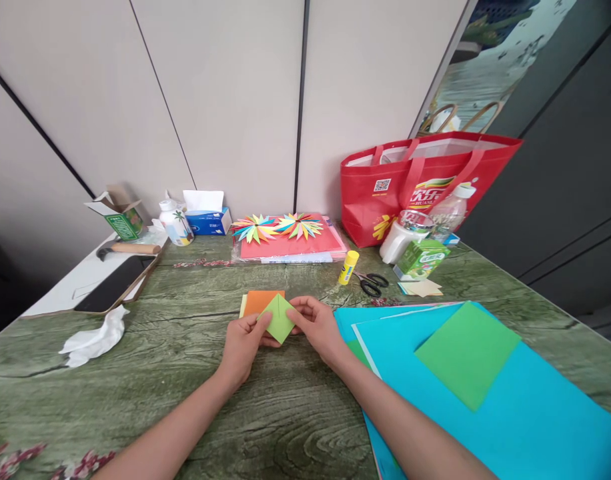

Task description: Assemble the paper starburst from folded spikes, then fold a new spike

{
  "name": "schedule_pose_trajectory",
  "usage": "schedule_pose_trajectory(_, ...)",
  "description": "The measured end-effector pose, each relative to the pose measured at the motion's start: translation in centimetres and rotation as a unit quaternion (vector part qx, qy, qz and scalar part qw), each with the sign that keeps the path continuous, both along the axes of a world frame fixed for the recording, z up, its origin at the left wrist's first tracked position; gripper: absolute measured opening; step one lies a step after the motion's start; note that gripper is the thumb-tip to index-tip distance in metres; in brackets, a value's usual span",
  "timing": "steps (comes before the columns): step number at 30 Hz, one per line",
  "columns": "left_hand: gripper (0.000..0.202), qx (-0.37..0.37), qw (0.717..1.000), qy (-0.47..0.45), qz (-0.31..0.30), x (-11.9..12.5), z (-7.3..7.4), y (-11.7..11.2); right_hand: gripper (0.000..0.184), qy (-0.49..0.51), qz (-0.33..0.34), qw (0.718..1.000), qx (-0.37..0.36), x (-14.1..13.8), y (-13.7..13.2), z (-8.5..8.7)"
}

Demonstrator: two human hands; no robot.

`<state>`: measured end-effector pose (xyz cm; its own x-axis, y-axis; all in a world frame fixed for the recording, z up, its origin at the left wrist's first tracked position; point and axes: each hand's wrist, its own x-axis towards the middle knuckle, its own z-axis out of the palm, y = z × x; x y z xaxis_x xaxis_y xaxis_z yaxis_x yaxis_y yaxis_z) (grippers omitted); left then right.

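Both my hands pinch a small light-green folded paper (pixel 279 319), shaped like a diamond, just above the green wood-grain table (pixel 185 373). My left hand (pixel 244 345) grips its left edge with thumb and fingers. My right hand (pixel 315 325) grips its right edge. Directly behind the folded piece lies a small stack of paper squares with an orange square (pixel 259 300) on top.
Large cyan sheets (pixel 510 413) with a green sheet (pixel 466 352) on top lie at the right. Further back sit a yellow glue stick (pixel 349 267), black scissors (pixel 373 283), colourful paper stars (pixel 278 227) on pink paper, a red bag (pixel 415 183) and a tissue box (pixel 208 219). A crumpled tissue (pixel 95 337) lies left.
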<state>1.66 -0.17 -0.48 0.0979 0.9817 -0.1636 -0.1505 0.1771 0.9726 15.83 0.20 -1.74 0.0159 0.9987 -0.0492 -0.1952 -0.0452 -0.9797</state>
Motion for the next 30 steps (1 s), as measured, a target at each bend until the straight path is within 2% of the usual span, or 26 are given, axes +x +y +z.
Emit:
schedule_pose_trajectory(8, 0.028, -0.01, 0.999, -0.038, -0.005, 0.08, 0.03, 0.07, 0.026, 0.021, -0.062, 0.998, 0.006, 0.19, 0.33, -0.13)
schedule_pose_trajectory(11, 0.027, -0.007, 1.0, -0.026, -0.016, 0.02, 0.03, 0.05, 0.026, 0.023, -0.063, 0.998, 0.008, 0.2, 0.28, -0.01)
schedule_pose_trajectory(16, 0.027, -0.003, 1.0, -0.024, 0.011, -0.06, -0.24, 0.12, 0.024, 0.014, -0.056, 0.998, 0.027, 0.2, 0.2, 0.04)
schedule_pose_trajectory(21, 0.027, -0.017, 0.998, -0.057, -0.024, 0.07, -0.1, 0.11, 0.015, -0.038, -0.04, 0.997, 0.044, 0.34, 0.16, 0.13)
schedule_pose_trajectory(24, 0.027, -0.013, 0.998, -0.056, -0.029, 0.06, -0.08, 0.09, 0.011, -0.093, -0.04, 0.991, 0.085, 0.36, -0.03, 0.33)
schedule_pose_trajectory(27, 0.027, 0.001, 0.999, -0.051, -0.017, -0.04, -0.2, 0.19, 0.014, -0.14, -0.055, 0.981, 0.119, 0.34, -0.2, 0.39)
schedule_pose_trajectory(30, 0.027, 0.002, 0.998, -0.055, -0.003, -0.06, -0.26, 0.3, 0.024, -0.157, -0.073, 0.978, 0.114, 0.34, -0.15, 0.16)
